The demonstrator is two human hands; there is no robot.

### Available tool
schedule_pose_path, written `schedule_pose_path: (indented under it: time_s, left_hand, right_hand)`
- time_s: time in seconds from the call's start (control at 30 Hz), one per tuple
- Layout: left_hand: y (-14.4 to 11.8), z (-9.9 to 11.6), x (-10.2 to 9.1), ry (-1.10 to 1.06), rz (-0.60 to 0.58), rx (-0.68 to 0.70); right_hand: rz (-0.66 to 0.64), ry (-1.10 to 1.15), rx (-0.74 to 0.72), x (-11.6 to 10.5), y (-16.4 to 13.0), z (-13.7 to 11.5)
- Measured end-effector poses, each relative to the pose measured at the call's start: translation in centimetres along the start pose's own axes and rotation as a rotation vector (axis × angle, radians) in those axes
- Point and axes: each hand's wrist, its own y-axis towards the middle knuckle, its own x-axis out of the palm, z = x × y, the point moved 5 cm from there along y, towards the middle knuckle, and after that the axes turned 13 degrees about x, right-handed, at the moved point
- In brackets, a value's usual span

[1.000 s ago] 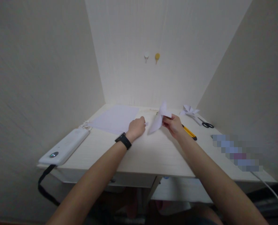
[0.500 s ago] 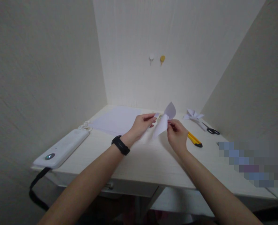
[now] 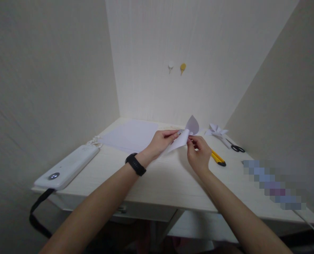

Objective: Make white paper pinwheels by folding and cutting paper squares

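Note:
A white paper pinwheel [image 3: 182, 139] with curled blades is held up over the middle of the desk. My right hand [image 3: 199, 152] is closed, thumb and fingers pinching it near its centre from the right. My left hand [image 3: 161, 141], with a black watch on the wrist, is closed on its left side; thumb and fingertips press together at the folded paper. The exact spot under the left fingertips is partly hidden by a blade. Just right of my right hand lies a yellow utility knife [image 3: 218, 158].
White paper sheets [image 3: 132, 133] lie at the back left. Another paper pinwheel [image 3: 216, 129] and black-handled scissors [image 3: 237, 148] are at the back right. A white device [image 3: 68, 167] with a black strap sits on the left edge. A blurred-out object [image 3: 272, 186] lies at right.
My left fingers have moved right, onto the pinwheel. The front blade has swung left toward the left hand. My right hand keeps its pinch, shifted slightly left.

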Motion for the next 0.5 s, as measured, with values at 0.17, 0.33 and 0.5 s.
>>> schedule_pose_path:
  time_s: [0.17,0.33,0.5]
  left_hand:
    - [0.13,0.32,-0.08,0.084,-0.045,0.073]
    - [0.26,0.40,-0.25,0.183,-0.075,0.164]
    - [0.17,-0.01,-0.36,0.225,-0.043,0.176]
  right_hand:
    - [0.011,0.007,-0.022,-0.08,-0.10,-0.13]
    - [0.023,-0.023,-0.024,-0.08,-0.17,-0.08]
    - [0.030,-0.035,-0.026,-0.11,-0.16,-0.12]
